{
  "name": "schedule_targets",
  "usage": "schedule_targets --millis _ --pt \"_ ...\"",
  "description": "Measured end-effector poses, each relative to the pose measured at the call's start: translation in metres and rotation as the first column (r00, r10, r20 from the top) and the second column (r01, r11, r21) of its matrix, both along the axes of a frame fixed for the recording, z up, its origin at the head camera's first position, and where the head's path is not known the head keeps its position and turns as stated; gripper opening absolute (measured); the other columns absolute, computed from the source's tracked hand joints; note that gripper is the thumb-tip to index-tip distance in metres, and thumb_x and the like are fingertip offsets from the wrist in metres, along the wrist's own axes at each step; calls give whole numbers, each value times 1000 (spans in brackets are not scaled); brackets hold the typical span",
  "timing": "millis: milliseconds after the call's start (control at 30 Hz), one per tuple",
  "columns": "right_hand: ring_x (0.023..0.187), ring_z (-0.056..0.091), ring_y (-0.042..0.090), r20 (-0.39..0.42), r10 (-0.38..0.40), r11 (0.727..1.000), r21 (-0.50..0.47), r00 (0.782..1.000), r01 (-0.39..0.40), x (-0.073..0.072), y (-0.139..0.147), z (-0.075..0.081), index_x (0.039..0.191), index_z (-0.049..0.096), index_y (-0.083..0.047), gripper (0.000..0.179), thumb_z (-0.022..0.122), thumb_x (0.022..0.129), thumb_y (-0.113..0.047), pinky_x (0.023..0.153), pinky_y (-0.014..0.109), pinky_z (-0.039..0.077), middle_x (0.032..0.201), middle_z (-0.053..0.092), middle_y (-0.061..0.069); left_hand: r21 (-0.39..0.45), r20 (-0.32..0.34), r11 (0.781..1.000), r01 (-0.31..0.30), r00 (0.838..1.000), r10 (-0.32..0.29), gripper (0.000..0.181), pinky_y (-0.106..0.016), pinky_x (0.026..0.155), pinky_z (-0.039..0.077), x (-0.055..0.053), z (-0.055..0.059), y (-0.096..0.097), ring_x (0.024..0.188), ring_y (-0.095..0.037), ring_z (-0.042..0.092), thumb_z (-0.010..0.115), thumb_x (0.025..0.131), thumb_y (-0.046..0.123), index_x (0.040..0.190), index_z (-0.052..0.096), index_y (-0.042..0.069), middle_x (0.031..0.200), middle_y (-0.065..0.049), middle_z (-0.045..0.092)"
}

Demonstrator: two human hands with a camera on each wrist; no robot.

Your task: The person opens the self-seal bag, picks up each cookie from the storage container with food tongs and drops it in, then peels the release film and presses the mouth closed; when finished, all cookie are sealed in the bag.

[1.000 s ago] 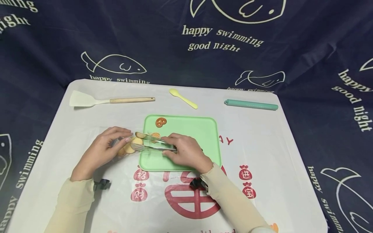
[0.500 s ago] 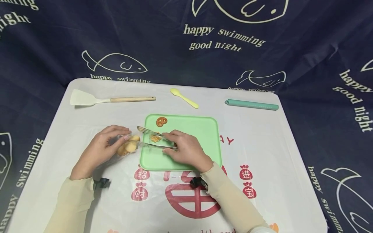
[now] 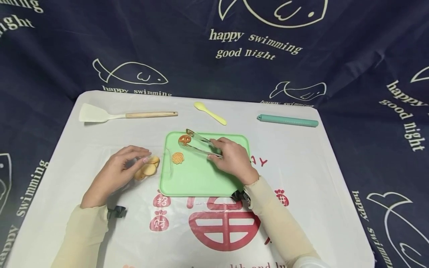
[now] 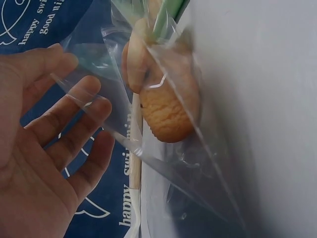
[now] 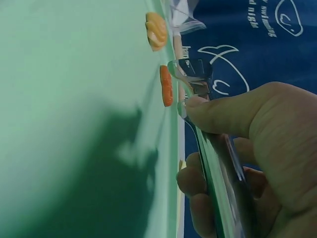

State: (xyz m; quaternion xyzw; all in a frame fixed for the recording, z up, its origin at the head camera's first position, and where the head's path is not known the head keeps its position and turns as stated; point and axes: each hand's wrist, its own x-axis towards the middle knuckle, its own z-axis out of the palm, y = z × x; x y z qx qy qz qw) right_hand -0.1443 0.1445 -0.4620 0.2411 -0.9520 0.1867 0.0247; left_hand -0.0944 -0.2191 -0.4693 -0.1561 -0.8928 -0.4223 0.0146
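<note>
Left of the green tray [image 3: 207,182], the left hand [image 3: 121,166] seems to pinch a clear bag [image 4: 178,163] between thumb and forefinger, lifting the film over some pale cookies [image 3: 150,169]. A steady hand here should leave the bag's mouth wide. The film's loose edge overlaps the tray's left edge, just beside a swirl cookie [image 3: 178,158]; the tongs had best clear both. Near the tray's far left corner lies a pretzel [image 3: 184,140]. The tongs [image 5: 218,183] hang over it, their tips apart to either side, not visibly gripping. Lower them level, then squeeze gently across its width, as it looks thin. The right hand [image 3: 232,158] is clamped round their handle; light pressure should suffice.
</note>
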Motion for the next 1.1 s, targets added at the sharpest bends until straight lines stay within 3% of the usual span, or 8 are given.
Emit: schedule_targets --millis 400,600,833,967,1100 --pt "79 67 19 4 30 996 82 1000 -30 -14 -5 2 131 70 -14 47 79 90 -36 58 40 55 114 70 3 -12 -4 1000 1 1000 -1 20 -47 103 45 -1 -1 -1 118 -23 59 71 99 21 114 76 10 120 1 67" --pt "89 67 20 28 -7 998 65 1000 5 -2 15 5 132 70 -15 47 79 90 -34 65 44 56 114 69 1 -5 14 1000 -7 1000 7 24 -47 103 45 -2 -2 0 117 -22 59 69 100 25 116 76 8 120 2 67" --pt "84 68 23 39 -53 997 56 998 50 19 41 4 131 71 -16 46 80 89 -33 61 44 56 115 70 0 -7 19 1000 -4 1000 4 21 -50 104 44 -3 -3 1 118 -23 59 70 99 24 114 77 10 119 2 66" --pt "77 63 19 24 -38 999 31 999 37 18 42 4 131 70 -15 48 81 88 -33 57 41 53 113 69 -1 -6 23 1000 -6 1000 6 20 -49 104 44 -3 -1 2 118 -22 58 71 99 24 114 77 12 120 3 66" --pt "81 63 18 33 -23 999 29 999 22 9 37 3 133 69 -15 51 81 88 -35 61 42 54 116 69 0 1 23 1000 10 1000 -10 20 -49 105 44 -3 -1 4 119 -22 58 71 98 22 114 77 11 120 3 66"
